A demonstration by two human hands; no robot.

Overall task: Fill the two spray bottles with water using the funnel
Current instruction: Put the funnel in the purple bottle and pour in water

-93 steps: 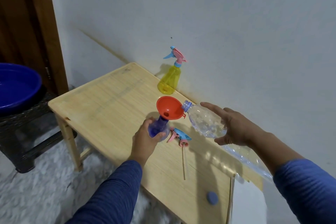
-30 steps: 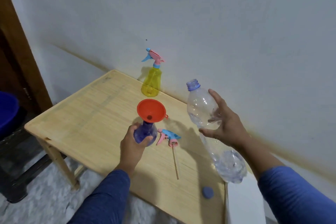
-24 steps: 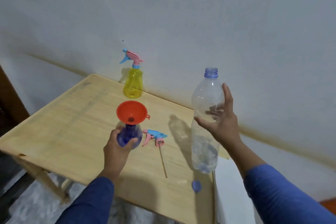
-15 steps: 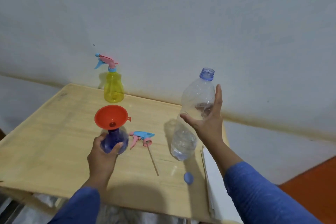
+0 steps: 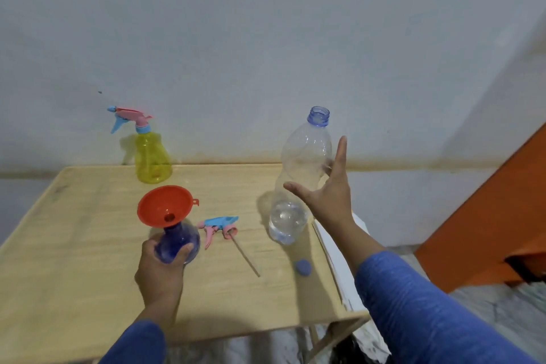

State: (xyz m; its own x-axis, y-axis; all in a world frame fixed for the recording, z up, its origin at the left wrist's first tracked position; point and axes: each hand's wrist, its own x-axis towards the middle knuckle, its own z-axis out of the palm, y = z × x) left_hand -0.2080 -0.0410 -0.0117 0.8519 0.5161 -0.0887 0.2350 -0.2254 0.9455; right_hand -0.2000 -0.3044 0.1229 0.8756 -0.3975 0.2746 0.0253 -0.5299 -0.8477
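Nearest on the wooden table [image 5: 88, 260], the left hand [image 5: 161, 270] is clamped around the round belly of the blue spray bottle [image 5: 177, 244], which stands upright near the front with the orange funnel [image 5: 164, 205] seated in its open neck. How much water it holds I cannot tell through the tinted plastic. Just right of it lies its unscrewed trigger head [image 5: 220, 226] with the dip tube trailing toward the near edge, and further right a small blue cap [image 5: 303, 267]. Beyond that, the right hand [image 5: 326, 198] has its fingers spread against the clear water bottle [image 5: 298, 183], which stands upright with only a little water in the bottom. Farthest, by the wall, the yellow spray bottle [image 5: 152, 156] still wears its trigger, so 1 of 2 bottles appears to be untouched; re-capping the blue one also remains.
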